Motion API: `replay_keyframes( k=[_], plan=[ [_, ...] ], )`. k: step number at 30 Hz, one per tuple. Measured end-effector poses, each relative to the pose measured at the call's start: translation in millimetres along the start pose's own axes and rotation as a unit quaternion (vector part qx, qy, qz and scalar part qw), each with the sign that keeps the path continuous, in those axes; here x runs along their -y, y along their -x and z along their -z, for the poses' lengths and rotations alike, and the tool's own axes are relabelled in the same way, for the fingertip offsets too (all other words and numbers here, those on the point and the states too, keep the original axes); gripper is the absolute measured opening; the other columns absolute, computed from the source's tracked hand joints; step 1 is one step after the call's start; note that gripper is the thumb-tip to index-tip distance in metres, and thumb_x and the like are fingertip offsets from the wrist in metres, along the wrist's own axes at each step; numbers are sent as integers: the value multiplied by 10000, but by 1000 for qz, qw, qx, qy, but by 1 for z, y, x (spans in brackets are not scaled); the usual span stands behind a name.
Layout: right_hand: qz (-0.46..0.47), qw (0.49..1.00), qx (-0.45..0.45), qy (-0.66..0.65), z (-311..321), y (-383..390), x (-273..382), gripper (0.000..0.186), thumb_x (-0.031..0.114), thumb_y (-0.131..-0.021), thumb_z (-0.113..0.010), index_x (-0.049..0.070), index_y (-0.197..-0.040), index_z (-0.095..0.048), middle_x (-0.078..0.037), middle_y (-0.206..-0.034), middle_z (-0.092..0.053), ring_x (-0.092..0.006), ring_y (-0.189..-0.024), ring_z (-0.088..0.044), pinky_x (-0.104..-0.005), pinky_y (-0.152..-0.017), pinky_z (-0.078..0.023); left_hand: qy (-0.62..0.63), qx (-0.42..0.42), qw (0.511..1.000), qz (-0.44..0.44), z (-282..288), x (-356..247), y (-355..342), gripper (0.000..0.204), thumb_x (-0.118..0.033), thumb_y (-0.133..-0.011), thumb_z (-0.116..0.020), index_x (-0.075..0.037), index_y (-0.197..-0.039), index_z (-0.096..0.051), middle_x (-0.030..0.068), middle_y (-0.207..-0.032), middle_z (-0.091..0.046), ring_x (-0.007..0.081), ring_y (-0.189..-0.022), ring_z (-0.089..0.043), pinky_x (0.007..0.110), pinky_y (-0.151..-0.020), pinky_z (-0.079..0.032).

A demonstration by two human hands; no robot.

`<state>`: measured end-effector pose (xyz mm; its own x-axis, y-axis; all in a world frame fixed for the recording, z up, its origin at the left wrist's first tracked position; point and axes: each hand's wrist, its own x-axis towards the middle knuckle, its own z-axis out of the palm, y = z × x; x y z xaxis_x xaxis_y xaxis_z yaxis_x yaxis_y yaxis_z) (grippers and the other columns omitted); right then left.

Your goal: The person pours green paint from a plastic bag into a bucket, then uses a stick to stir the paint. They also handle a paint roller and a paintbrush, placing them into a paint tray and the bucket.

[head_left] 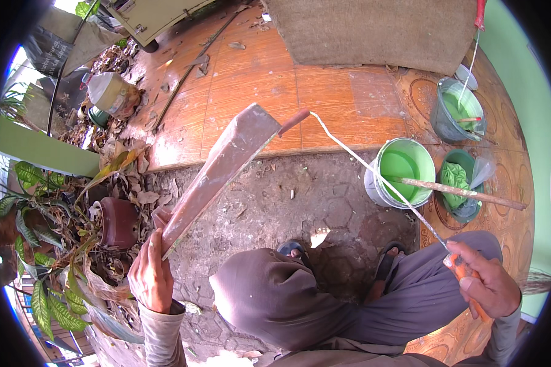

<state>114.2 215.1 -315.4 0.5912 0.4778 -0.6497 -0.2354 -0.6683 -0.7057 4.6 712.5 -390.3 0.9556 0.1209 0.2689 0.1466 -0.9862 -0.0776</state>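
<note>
My left hand (152,275) is closed round the near end of a long, narrow brownish-pink piece (223,165), box-like with straight edges; its material I cannot tell. It slants up and away to the right, above the ground. In my right hand (487,284) is the orange handle of a paint roller (404,199), gripped at the lower right. The roller's long, paint-spattered wire runs up to the left over a white bucket (371,189) of green paint. Its small reddish-brown sleeve (295,122) is at the far right edge of the piece, seemingly touching it.
A wooden stick (493,197) lies across the paint bucket. Behind are a bucket (441,122) with green liquid and a second roller, and a tub (462,214) holding green cloth. Potted plants (119,223) and dry leaves line the left; a brown mat (373,30) is at the back.
</note>
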Motion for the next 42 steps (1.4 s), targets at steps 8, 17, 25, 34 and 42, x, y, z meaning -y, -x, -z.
replay_keyframes(
  k=[8, 17, 25, 34, 42],
  plan=[
    [-8, 1000, -14, -1, 0, 2, -3, 571, 28, -877, -434, -4, -1434, -314, -125, -1043, -656, -150, -437, -597, -278, -489, -523, 29, -21, 999, 9, 4, 14, 10, 420, 48, -807, -531, 9, -1225, -530, 196, -1015, -652, 373, -821, -660, 417, -702, -522],
    [-10, 999, -24, -46, 4, 1, -10, 577, 79, -888, -453, 6, -1442, -311, -94, -692, -609, -140, -439, -592, -266, -464, -498, 190, -87, 970, 126, -26, 45, -4, 397, -29, -880, -577, 8, -1269, -507, 157, -963, -676, 229, -807, -675, 330, -689, -521],
    [34, 982, -70, -175, -6, -4, -13, 614, 94, -901, -464, 44, -1478, -261, -43, -634, -537, -103, -439, -556, -231, -450, -463, 681, -36, 611, 402, -174, 3, -54, 238, -114, -876, -659, -79, -1097, -577, 51, -994, -675, 148, -784, -660, 220, -527, -428],
    [32, 991, -74, -106, -41, -58, 12, 603, 101, -932, -453, 117, -1497, -241, -50, -664, -567, -104, -444, -550, -261, -447, -487, 817, -10, 358, 451, -332, -112, -123, 333, -2, -844, -654, -44, -1137, -502, 120, -1007, -651, 286, -749, -678, 291, -446, -471],
    [175, 959, -222, 21, -121, -147, -64, 675, 135, -913, -496, 46, -1498, -171, -235, -856, -649, -350, -630, -641, -418, -636, -516, 813, 37, 326, 482, -399, -159, -157, 324, -26, -881, -637, -35, -1144, -448, 113, -1014, -605, 251, -790, -634, 357, -553, -570]
  ],
)
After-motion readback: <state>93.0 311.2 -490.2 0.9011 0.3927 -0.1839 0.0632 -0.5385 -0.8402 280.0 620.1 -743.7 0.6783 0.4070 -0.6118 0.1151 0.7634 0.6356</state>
